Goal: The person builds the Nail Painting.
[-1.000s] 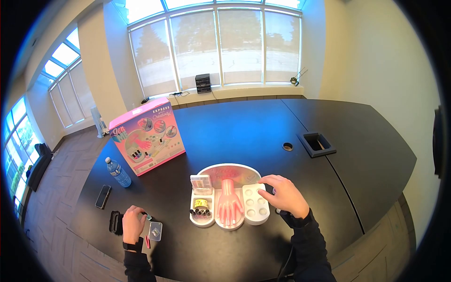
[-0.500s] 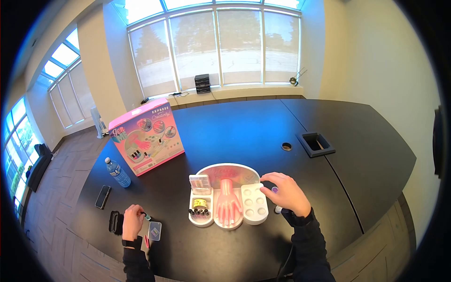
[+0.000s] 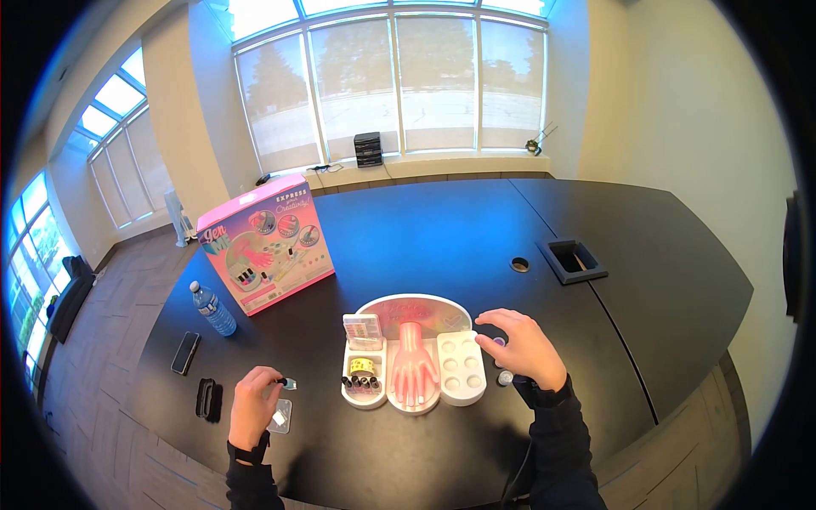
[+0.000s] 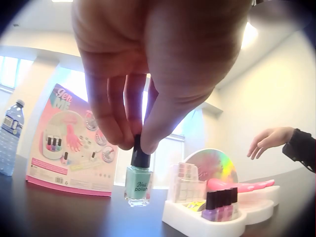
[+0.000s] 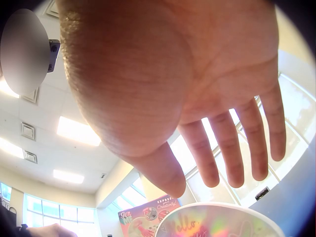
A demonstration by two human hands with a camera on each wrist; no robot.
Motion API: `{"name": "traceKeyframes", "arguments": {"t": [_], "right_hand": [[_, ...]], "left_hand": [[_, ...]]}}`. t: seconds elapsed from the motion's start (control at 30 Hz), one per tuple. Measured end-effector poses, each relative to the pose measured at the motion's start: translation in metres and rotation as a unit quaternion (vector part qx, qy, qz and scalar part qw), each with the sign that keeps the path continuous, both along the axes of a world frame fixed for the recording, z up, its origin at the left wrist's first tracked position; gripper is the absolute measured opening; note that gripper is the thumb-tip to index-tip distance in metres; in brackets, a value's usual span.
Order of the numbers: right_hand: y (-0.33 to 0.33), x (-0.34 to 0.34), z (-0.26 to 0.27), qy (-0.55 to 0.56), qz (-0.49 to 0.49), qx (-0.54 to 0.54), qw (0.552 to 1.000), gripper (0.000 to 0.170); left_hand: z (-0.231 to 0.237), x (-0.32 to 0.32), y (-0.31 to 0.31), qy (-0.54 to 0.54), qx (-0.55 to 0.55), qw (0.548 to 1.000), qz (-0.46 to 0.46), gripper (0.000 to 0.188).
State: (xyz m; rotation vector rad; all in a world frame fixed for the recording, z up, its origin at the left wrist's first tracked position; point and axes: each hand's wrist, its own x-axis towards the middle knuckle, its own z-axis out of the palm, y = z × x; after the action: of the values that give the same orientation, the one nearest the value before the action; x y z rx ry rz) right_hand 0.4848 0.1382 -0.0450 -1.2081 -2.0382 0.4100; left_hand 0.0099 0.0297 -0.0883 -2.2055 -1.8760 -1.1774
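Observation:
By its black cap, a mint green nail polish bottle (image 4: pixel 139 183) hangs upright from the thumb and fingertips of my left hand (image 4: pixel 158 64), lifted above the dark table. In the head view that hand (image 3: pixel 254 410) is above a small clear case (image 3: pixel 280 416). My right hand (image 3: pixel 524 350) hovers with spread, relaxed fingers beside the white palette (image 3: pixel 461 367) of the nail stand, holding nothing. A pink model hand (image 3: pixel 414 374) lies in the stand's middle, and several black-capped polish bottles (image 3: pixel 361 383) stand in its left tray.
A pink box (image 3: pixel 270 246) and a water bottle (image 3: pixel 212 309) stand at the back left. A phone (image 3: pixel 185 353) and a black strap-like item (image 3: pixel 208 400) lie at the left. Small round containers, one at the palette's right (image 3: pixel 505 377), sit under my right hand.
My left hand has risen slightly and moved right with the green bottle, now over the clear case. My right hand has shifted slightly right, away from the palette.

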Motion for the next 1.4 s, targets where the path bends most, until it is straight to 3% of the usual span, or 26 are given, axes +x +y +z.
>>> {"name": "traceKeyframes", "arguments": {"t": [0.37,0.47,0.53,0.73,1.4], "right_hand": [[0.001,-0.001,0.003,0.004,-0.005,-0.038,0.999,0.028],[0.003,0.0,-0.001,0.01,-0.007,-0.029,0.999,0.028],[0.008,0.002,-0.007,0.012,0.02,0.035,0.999,0.03],[-0.002,0.0,0.007,0.015,-0.01,-0.037,0.999,0.027],[0.006,0.009,-0.004,0.017,-0.004,-0.025,1.0,0.031]], "left_hand": [[0.011,0.062,0.008,0.012,-0.001,0.995,-0.104,0.019],[0.009,0.074,0.011,0.01,-0.009,0.992,-0.123,0.018],[0.007,0.078,0.015,0.03,-0.013,0.988,-0.153,0.017],[-0.013,0.078,0.027,0.061,-0.017,0.983,-0.17,0.015],[-0.035,0.081,0.037,0.098,-0.031,0.979,-0.174,0.012]]}}
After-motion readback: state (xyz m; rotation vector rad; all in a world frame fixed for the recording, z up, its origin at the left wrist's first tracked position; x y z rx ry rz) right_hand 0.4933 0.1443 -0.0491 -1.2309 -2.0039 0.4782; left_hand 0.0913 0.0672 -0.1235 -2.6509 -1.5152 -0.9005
